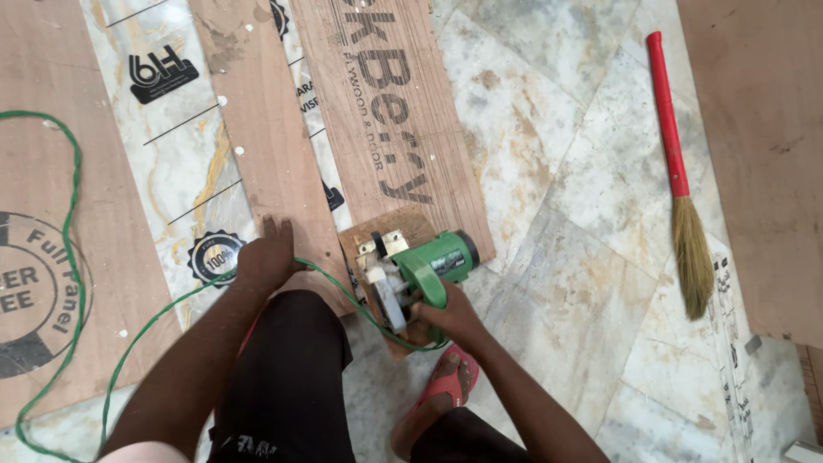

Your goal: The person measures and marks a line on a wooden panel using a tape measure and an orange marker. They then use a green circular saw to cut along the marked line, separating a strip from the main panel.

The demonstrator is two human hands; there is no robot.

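The green circular saw (420,270) is gripped in the closed right hand (450,315) at the near end of the plywood strip (390,111). The left hand (266,255), spread flat at 9 o'clock, pins a narrower board (257,129). The green cord (171,309) trailing beside the blade risks being cut

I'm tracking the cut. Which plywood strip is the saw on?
The printed strip: the green saw sits at its near end. The plain strip lies under the left hand.

Bare arms, no sleeves seen. Black shorts (287,377) with small pale print near hem. Red-pink flip-flop (447,380) on one foot. Hands bare.
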